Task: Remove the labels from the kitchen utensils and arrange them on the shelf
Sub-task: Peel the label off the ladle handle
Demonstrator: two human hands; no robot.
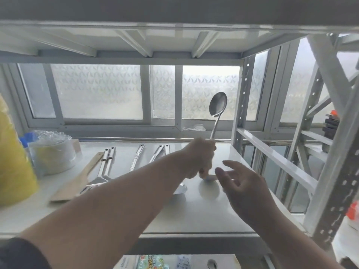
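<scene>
Nearest, right hand hovers with fingers loosely spread, holding nothing. Just left and farther, left hand grips the spoon handle; its bowl rises above the shelf.

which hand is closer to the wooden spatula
Left. The left hand, gripping the upright spoon, is nearer the wooden spatula; the open right hand is farther right, beyond it.
</scene>
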